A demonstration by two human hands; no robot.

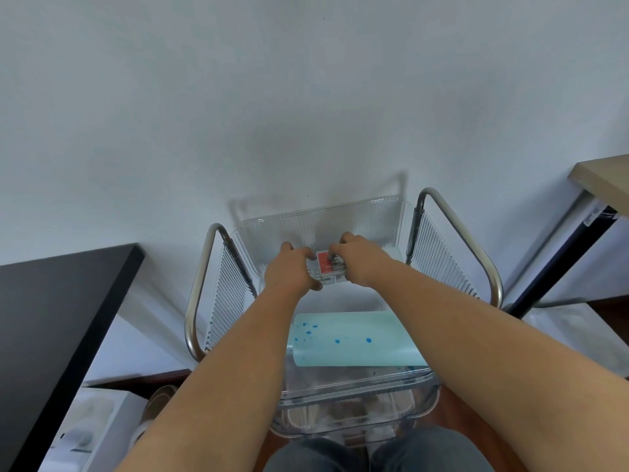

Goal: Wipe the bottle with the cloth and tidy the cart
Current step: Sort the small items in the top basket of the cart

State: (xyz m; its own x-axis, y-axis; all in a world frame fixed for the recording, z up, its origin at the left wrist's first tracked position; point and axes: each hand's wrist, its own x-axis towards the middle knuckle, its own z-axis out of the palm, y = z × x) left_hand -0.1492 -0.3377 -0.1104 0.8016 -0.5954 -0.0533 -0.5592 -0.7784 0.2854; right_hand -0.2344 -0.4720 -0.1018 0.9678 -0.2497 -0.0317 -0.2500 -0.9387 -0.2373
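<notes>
Clear plastic, red-labelled, the small box point(326, 267) is gripped on either side by the curled left hand point(293, 271) and right hand point(357, 258) at the back of the cart point(457, 229), the pale blue bottle point(354, 338) lying on its side nearer the person.

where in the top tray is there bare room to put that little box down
Bare tray floor lies between the hands and the pale blue cloth, and along the back wall. The near half is crowded by the cloth. Left hand and right hand both grip the small clear box.

Bare forearms (no sleeves), grey trousers point(391, 454).
</notes>
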